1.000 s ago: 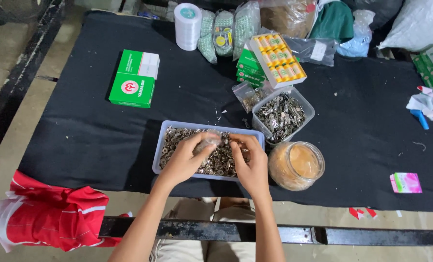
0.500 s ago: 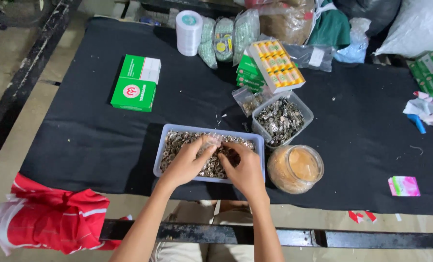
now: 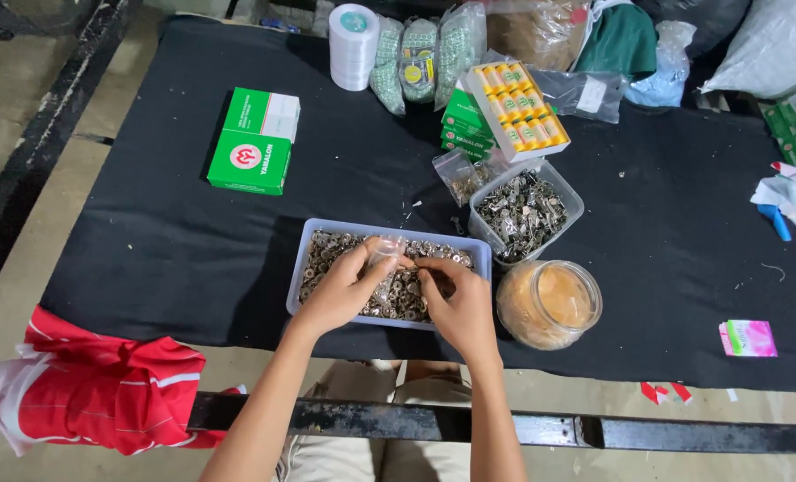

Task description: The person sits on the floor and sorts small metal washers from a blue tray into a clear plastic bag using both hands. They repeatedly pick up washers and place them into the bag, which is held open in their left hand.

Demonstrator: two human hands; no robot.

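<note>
A clear rectangular tray (image 3: 308, 239) full of small round metal pieces sits on the black-covered table near its front edge. Both my hands are over it. My left hand (image 3: 344, 290) pinches a small clear plastic bag (image 3: 385, 251) above the pieces. My right hand (image 3: 456, 303) has its fingertips pressed together at the bag's mouth, on what seems to be one or more of the metal pieces; the pinch is too small to tell apart.
Right of the tray stand an orange-filled clear jar (image 3: 548, 303) and a square tub of metal clips (image 3: 525, 211). Farther back lie a green and white box (image 3: 255, 140), a white tape roll (image 3: 353, 46), a box of thread spools (image 3: 516, 112) and bags. Red cloth (image 3: 103, 388) hangs at left.
My hands have stayed over the tray, shifting slightly; the small clear bag now shows between my left fingers, with my right fingertips brought up to it.
</note>
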